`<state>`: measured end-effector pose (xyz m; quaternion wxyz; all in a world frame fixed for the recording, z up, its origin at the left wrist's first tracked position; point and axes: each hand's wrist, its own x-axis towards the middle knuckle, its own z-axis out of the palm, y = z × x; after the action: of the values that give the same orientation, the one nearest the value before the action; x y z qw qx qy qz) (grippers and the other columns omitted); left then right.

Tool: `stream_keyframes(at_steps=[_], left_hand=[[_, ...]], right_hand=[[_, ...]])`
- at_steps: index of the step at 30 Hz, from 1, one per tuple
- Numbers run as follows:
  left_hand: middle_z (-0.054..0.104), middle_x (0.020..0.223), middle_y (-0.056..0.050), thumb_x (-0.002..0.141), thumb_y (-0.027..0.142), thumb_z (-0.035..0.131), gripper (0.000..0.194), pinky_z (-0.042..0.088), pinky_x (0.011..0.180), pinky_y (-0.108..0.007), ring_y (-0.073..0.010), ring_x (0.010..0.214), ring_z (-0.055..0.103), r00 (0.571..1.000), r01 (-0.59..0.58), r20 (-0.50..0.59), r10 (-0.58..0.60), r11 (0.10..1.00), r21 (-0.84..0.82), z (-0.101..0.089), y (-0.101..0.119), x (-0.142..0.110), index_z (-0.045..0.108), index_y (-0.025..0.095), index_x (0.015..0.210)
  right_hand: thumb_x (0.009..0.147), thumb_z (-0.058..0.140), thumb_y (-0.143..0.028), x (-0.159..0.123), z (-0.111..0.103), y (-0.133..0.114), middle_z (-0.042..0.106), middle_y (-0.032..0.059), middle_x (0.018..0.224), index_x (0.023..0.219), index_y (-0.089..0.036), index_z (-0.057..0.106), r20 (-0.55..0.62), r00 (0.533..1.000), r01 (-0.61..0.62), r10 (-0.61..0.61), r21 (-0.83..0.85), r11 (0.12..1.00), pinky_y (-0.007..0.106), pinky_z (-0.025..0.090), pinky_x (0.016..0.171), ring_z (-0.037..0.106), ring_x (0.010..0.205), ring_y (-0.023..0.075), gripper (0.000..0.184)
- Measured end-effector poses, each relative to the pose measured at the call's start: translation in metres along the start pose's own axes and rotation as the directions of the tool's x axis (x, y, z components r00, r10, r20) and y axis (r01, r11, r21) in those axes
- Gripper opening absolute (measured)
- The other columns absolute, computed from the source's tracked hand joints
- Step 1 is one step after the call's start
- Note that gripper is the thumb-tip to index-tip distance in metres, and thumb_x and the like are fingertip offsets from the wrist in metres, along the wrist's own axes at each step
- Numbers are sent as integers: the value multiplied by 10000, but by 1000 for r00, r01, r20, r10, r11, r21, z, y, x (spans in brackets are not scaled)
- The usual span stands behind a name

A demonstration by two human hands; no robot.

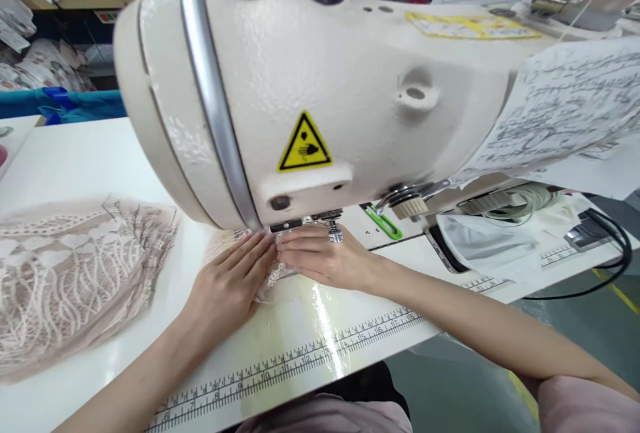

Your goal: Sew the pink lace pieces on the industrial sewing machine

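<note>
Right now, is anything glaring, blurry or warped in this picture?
Head view: glare streaks the tabletop below the right hand; head view: writing on the paper sheet is too smeared to read; head view: the sewing machine looms large, perhaps lens stretching.

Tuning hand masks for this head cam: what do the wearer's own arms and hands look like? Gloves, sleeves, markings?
No gloves on the left hand or right hand; no watch or bracelet visible. Left forearm and right forearm are bare, without cables or visible markings. A pale pink sleeve shows near the right elbow; no left sleeve in view.
</note>
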<state>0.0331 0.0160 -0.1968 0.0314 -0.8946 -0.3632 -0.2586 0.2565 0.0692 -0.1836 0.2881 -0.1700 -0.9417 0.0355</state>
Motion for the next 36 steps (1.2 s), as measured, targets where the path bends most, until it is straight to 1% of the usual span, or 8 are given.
stream_keyframes(at_steps=[4,9,13,18,22,25,31,36], left_hand=[[640,1289,-141,861,156,541,481,549,998,-448,-284,1206,603,1000,-3,9,3,1000,-7,-2,-5,-3,551,104,1339],[655,1266,-145,843,150,524,431,565,975,-450,-288,1161,635,1000,16,18,-16,1000,16,-5,-8,-2,606,90,1261],[662,1257,-137,829,131,514,430,567,972,-433,-278,1137,650,999,37,19,-38,999,35,-5,-8,-1,620,96,1244],[667,1242,-154,834,148,509,410,585,937,-434,-286,1098,670,999,32,31,-35,995,92,-4,-7,0,626,64,1218],[680,1224,-143,842,146,483,410,581,941,-415,-272,1082,679,999,25,35,-30,990,136,-3,-6,2,621,82,1223],[685,1211,-152,846,156,479,408,584,928,-417,-284,1070,682,999,23,40,-30,987,157,-3,-5,2,620,63,1217],[689,1194,-172,849,176,493,419,583,906,-444,-315,1056,679,998,25,52,-34,984,176,0,-3,4,626,8,1209],[686,1203,-165,875,218,496,424,583,887,-452,-321,1051,677,997,30,59,-43,980,198,1,-1,5,624,12,1223]], right_hand=[[935,527,-109,4,5,-2,765,4,939,914,-167,692,61,998,-19,20,-17,1000,290,569,904,692,986,125,176],[918,515,-77,4,9,-5,755,5,967,918,-197,688,119,992,-41,49,-75,996,310,535,923,678,956,127,210],[922,508,-91,1,15,-5,750,9,990,940,-209,686,94,992,-67,79,-116,991,304,521,919,667,953,126,214],[918,525,-100,-1,20,-3,748,4,1014,939,-203,685,27,998,-58,62,-144,988,296,519,909,668,967,128,191],[911,523,-76,1,18,-1,755,-10,977,920,-181,684,-27,999,-50,46,-161,986,257,519,858,665,994,112,193],[892,539,-59,3,14,-2,757,-14,981,929,-169,687,-38,998,-65,59,-185,981,257,513,790,670,956,112,188],[892,539,-94,2,5,-3,739,-28,1068,975,-195,688,63,989,-113,132,-245,963,271,458,639,650,777,110,198],[922,533,-180,1,1,-4,737,-41,1081,1019,-228,691,81,982,-136,172,-336,932,273,408,571,658,813,129,192]])
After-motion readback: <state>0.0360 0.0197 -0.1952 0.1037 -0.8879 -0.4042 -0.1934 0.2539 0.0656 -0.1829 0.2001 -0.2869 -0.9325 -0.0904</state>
